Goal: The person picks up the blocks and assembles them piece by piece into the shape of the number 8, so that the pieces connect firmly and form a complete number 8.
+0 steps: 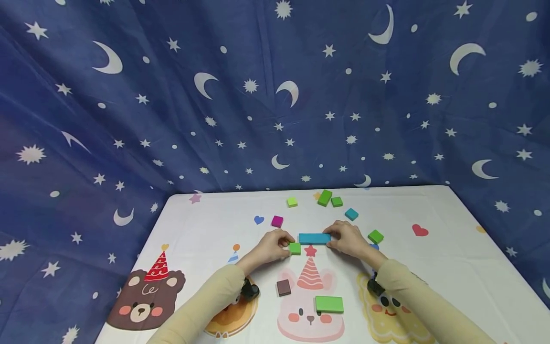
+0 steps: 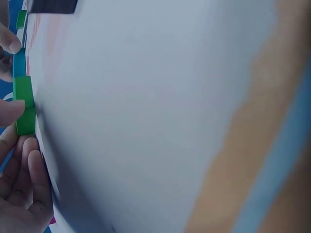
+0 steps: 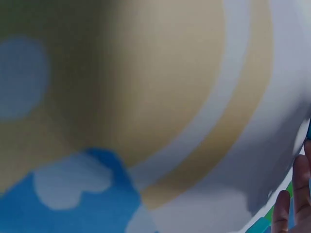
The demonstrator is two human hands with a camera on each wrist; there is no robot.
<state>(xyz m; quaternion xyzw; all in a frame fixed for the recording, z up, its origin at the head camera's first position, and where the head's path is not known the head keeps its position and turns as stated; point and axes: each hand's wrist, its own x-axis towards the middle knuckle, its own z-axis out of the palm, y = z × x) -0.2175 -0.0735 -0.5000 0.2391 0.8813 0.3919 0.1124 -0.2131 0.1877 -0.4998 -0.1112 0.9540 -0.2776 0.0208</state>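
My left hand pinches a small green block between thumb and fingers. Just beyond and right of it lies a long blue block, gripped at its right end by my right hand. From the left wrist, the green block shows under the thumb, close by the blue block. Only the right hand's fingers show at the edge of the right wrist view. A magenta block sits behind the left hand, and a teal block behind the right.
Nearer me lie a brown block and a long light-green block. Toward the back are a lime block and two green blocks. Another green block sits right of my right hand. A starry blue curtain hangs behind the table.
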